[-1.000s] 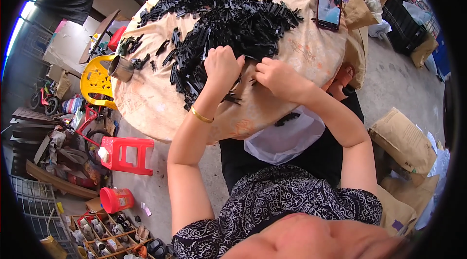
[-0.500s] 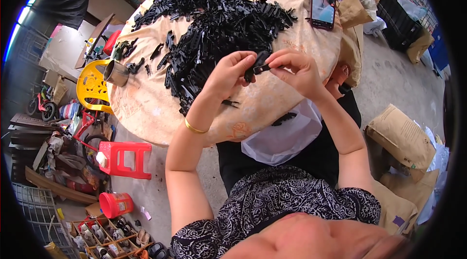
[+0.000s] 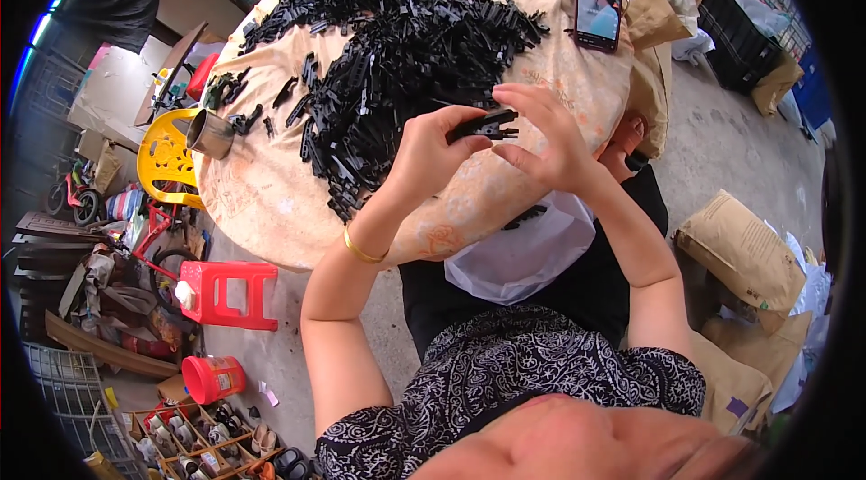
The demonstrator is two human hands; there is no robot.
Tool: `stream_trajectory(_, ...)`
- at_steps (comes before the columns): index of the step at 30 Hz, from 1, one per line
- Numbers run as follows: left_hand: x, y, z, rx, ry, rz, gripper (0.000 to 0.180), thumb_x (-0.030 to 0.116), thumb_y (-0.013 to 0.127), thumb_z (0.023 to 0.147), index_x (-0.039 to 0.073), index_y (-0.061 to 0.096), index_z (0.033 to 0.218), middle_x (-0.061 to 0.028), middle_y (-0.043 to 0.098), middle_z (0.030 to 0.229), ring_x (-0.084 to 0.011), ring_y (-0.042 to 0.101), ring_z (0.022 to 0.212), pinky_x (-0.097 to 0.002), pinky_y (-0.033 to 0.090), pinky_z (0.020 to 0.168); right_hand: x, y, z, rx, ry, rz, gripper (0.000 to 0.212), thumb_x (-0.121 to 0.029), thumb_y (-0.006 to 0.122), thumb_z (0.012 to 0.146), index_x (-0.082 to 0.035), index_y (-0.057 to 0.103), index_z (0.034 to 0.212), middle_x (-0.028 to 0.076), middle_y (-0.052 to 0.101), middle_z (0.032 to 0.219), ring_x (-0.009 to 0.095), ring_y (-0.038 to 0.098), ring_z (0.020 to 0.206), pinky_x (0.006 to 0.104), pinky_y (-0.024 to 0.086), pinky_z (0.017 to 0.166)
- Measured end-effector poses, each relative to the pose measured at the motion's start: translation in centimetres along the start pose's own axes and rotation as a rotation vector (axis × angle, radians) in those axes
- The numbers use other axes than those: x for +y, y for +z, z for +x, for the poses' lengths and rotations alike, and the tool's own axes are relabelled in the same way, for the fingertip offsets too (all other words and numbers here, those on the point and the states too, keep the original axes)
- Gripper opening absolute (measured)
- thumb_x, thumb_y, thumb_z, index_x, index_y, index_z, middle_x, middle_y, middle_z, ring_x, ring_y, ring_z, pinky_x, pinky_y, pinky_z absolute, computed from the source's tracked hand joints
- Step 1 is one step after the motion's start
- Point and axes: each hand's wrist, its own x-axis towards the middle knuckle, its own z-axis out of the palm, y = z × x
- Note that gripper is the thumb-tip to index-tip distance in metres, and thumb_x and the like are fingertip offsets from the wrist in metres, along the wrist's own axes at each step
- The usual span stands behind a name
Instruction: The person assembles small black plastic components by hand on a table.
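Observation:
My left hand (image 3: 431, 153) is closed around black plastic clip-like pieces (image 3: 487, 125), whose ends stick out to the right between thumb and fingers. How many it holds I cannot tell. Close by on the right, my right hand (image 3: 552, 144) has thumb and fingers spread around the protruding ends, with nothing visibly gripped. Both hands are above the near side of a round table (image 3: 262, 209) with a pale orange-patterned cloth. Beyond them spreads a big heap of similar black plastic pieces (image 3: 388, 65). A white plastic bag (image 3: 519, 259) lies across my lap below the table edge, with some black pieces beside it.
A phone (image 3: 598, 6) leans upright against a metal cup at the table's far right. Another metal cup (image 3: 211, 134) lies tipped at the left edge. Around the table are a yellow chair (image 3: 167, 155), a red stool (image 3: 234, 292), a red bucket (image 3: 215, 378) and brown paper sacks (image 3: 744, 250).
My right hand has let go of the black piece and its fingers have spread apart. My left hand has moved slightly down and left, still holding black pieces.

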Motion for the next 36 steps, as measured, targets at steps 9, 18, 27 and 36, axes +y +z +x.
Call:
stream_trajectory(9, 0.5, 0.5, -0.3, 0.025, 0.22, 0.303, 0.03, 0.001, 0.07, 0.074, 0.001, 0.064, 0.103, -0.0083, 0.068, 0.075, -0.0065, 0.058, 0.062, -0.0216, 0.047, 0.057, 0.5, -1.0, -0.6, -0.332, 0.412, 0.298, 0.031, -0.002, 0.072, 0.072, 0.001, 0.063, 0.101, 0.011, 0.066, 0.085, 0.015, 0.063, 0.076, 0.0267, 0.049, 0.07)
stream_trajectory(18, -0.5, -0.7, 1.5, -0.184, 0.092, 0.07, 0.026, 0.014, 0.073, 0.073, 0.003, 0.067, 0.096, -0.0109, 0.065, 0.087, -0.0169, 0.058, 0.075, -0.0284, 0.047, 0.067, 1.0, -3.6, -1.3, -0.717, 0.621, 0.436, 0.029, -0.015, 0.075, 0.071, 0.001, 0.066, 0.093, 0.007, 0.066, 0.078, 0.01, 0.061, 0.067, 0.0262, 0.047, 0.06)
stream_trajectory(27, -3.9, -0.6, 3.7, 0.133, 0.444, 0.975, 0.019, 0.004, 0.062, 0.068, 0.005, 0.065, 0.087, -0.0102, 0.057, 0.087, -0.0277, 0.051, 0.087, -0.034, 0.046, 0.075, 2.4, -0.9, -0.7, -0.485, 0.179, 0.041, 0.015, -0.014, 0.063, 0.076, -0.002, 0.065, 0.086, 0.011, 0.06, 0.083, 0.03, 0.058, 0.08, 0.0361, 0.047, 0.071)
stream_trajectory(36, -2.6, -1.0, 2.6, 0.25, 0.416, 0.777, 0.015, 0.002, 0.06, 0.069, 0.001, 0.06, 0.084, -0.0119, 0.057, 0.081, -0.0312, 0.053, 0.083, -0.0364, 0.046, 0.077, 5.4, 2.6, 0.1, -0.362, 0.099, -0.282, 0.026, -0.007, 0.063, 0.075, -0.005, 0.062, 0.101, 0.008, 0.059, 0.089, 0.024, 0.059, 0.082, 0.0335, 0.049, 0.073)
